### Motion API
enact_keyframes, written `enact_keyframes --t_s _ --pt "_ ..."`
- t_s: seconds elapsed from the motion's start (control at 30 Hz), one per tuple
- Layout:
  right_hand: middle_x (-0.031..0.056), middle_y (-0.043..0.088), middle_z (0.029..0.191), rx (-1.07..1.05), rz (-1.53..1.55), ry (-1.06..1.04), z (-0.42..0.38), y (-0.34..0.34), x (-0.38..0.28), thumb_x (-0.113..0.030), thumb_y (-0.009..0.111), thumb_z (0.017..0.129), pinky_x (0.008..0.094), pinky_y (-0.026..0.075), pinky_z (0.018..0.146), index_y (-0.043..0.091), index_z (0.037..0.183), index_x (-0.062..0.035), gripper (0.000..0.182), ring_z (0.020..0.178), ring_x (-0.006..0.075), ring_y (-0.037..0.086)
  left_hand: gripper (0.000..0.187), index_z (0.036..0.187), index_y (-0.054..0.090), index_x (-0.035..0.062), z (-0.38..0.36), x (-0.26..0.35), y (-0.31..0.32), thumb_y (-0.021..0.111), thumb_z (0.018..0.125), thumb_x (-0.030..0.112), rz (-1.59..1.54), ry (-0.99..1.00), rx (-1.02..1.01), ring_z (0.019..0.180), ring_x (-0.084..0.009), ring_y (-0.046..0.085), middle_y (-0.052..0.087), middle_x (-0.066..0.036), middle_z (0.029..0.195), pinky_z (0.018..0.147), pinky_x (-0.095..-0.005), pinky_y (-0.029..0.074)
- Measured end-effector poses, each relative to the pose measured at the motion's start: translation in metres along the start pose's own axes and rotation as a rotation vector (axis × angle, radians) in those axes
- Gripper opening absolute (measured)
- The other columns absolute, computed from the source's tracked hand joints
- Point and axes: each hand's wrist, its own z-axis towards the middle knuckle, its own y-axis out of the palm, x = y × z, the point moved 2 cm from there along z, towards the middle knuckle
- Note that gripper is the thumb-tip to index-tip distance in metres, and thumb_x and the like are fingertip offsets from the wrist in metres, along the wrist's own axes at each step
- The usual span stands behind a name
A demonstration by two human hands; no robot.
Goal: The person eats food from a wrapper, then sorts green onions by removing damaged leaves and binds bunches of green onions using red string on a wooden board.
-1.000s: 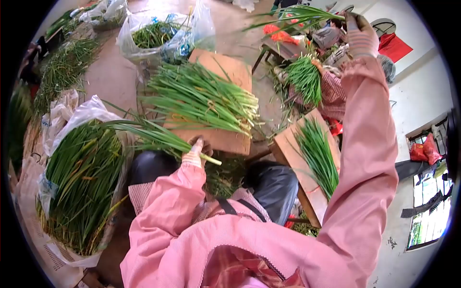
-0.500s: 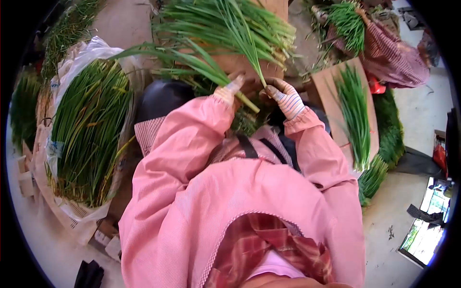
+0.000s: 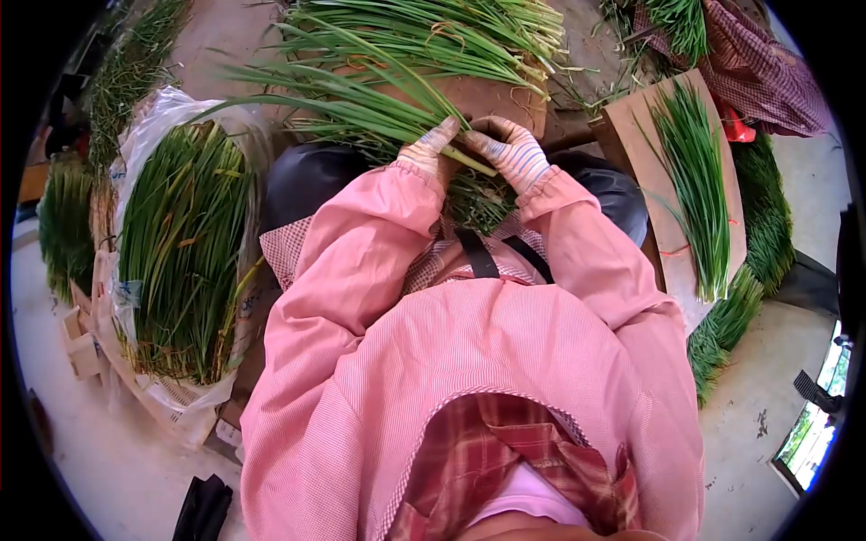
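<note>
My left hand [image 3: 431, 147], in a striped, soiled glove, is closed round a small bunch of garlic chives [image 3: 374, 113]. The leaves fan out to the left, and the pale stem ends [image 3: 476, 164] stick out to the right below my fingers. My right hand [image 3: 511, 151], gloved likewise, meets the left at the stems. Its thumb and fingers pinch a chive stalk whose leaf slants up to the left; the fingertips are partly hidden. Just beyond both hands, a heap of chives [image 3: 433, 41] lies on a brown board [image 3: 469, 95].
At left, a plastic-lined basket [image 3: 255, 153] holds many chives. On the right, a tied bunch [image 3: 695, 171] rests on a slanted board [image 3: 636, 135], beside more green bundles [image 3: 762, 216]. Trimmings [image 3: 478, 203] lie below my hands, between dark-covered knees [image 3: 600, 189]. A checked cloth [image 3: 767, 81] is at upper right.
My right hand has come left with the single stalk, up against the bunch in my left hand. The stalk's leaf now slants left over the bunch. The whole view has shifted slightly.
</note>
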Motion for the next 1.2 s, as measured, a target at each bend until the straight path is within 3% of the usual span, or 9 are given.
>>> enact_keyframes --t_s 0.43,0.5,0.57,0.63,0.73,0.83,0.97,1.1,1.2 --pt "0.0017 0.058 0.079 0.077 0.322 -0.216 0.004 0.018 0.001 -0.015 0.059 0.081 0.0225 0.044 0.069 0.054 0.094 -0.0049 0.017 0.072 0.0097 0.053 0.027 0.092 0.054 0.0012 -0.001 0.056 0.0 0.064 0.075 0.019 -0.066 0.354 0.328 0.082 -0.026 0.055 0.057 -0.011 0.088 0.079 -0.0402 0.045" --pt "0.001 0.056 0.077 -0.104 -0.011 -0.242 -0.009 0.005 -0.01 -0.014 0.056 0.082 0.022 0.042 0.065 0.053 0.094 -0.0046 0.016 0.068 0.0083 0.05 0.025 0.091 0.054 0.003 -0.011 0.092 -0.017 0.062 0.077 0.023 0.071 0.552 0.383 0.079 -0.0241 0.056 0.057 -0.009 0.086 0.074 -0.0388 0.048" --pt "0.0026 0.056 0.075 -0.267 -0.286 0.136 -0.028 -0.02 -0.011 -0.014 0.056 0.078 0.026 0.044 0.066 0.054 0.09 -0.0043 0.015 0.071 0.0112 0.052 0.025 0.091 0.054 0.0048 -0.013 0.136 -0.053 0.06 0.078 0.026 0.107 0.807 0.468 0.075 -0.0223 0.057 0.057 -0.007 0.084 0.069 -0.0369 0.05" --pt "0.0074 0.058 0.077 -0.261 -0.781 0.053 -0.039 -0.054 -0.004 -0.018 0.06 0.075 0.0308 0.044 0.067 0.055 0.093 -0.0042 0.023 0.073 0.0171 0.054 0.026 0.09 0.054 0.0064 -0.055 0.154 0.002 0.06 0.078 0.029 0.125 0.865 0.781 0.073 -0.0217 0.056 0.057 -0.007 0.082 0.068 -0.0369 0.051" --pt "0.0164 0.057 0.086 0.233 -1.181 -0.446 -0.027 -0.071 -0.047 -0.023 0.065 0.068 0.0375 0.044 0.071 0.055 0.096 -0.0051 0.034 0.081 0.0322 0.055 0.026 0.088 0.054 0.0081 -0.046 0.158 -0.003 0.061 0.077 0.031 0.097 1.007 0.64 0.07 -0.0199 0.056 0.056 -0.005 0.08 0.068 -0.0367 0.051" --pt "0.0184 0.055 0.094 0.447 -1.524 -0.418 0.004 -0.076 -0.06 -0.031 0.063 0.071 0.041 0.044 0.072 0.053 0.099 -0.0058 0.04 0.086 0.0348 0.053 0.02 0.083 0.056 0.0125 -0.029 0.121 0.007 0.062 0.077 0.03 0.047 0.7 0.081 0.046 -0.0096 0.038 0.039 0.004 0.054 0.047 -0.0266 0.037" --pt "0.0202 0.055 0.094 0.362 -1.591 -0.1 0.036 -0.085 -0.043 -0.031 0.058 0.076 0.0415 0.043 0.073 0.05 0.105 -0.0068 0.039 0.084 0.0357 0.053 0.015 0.074 0.049 0.0171 -0.016 0.083 0.016 0.061 0.079 0.025 -0.186 0.306 -0.201 0.039 -0.0075 0.021 0.025 0.006 0.048 0.043 -0.0242 0.02" --pt "0.0196 0.056 0.076 0.228 -1.312 -0.357 0.032 -0.076 -0.052 -0.021 0.053 0.081 0.0375 0.043 0.065 0.056 0.092 -0.0026 0.022 0.072 0.035 0.053 0.015 0.071 0.05 0.016 -0.015 0.06 0.025 0.057 0.082 0.024 -0.035 0.26 0.091 0.04 -0.0063 0.022 0.023 0.007 0.05 0.043 -0.024 0.024" --pt "0.0151 0.057 0.074 0.231 -0.997 -0.587 0.003 -0.049 -0.059 -0.011 0.056 0.078 0.0319 0.043 0.061 0.056 0.093 -0.0022 0.017 0.066 0.0261 0.054 0.019 0.07 0.048 0.0144 -0.017 0.039 0.036 0.065 0.075 0.02 0.164 0.193 0.35 0.041 -0.0081 0.031 0.038 0.004 0.055 0.041 -0.0246 0.027"
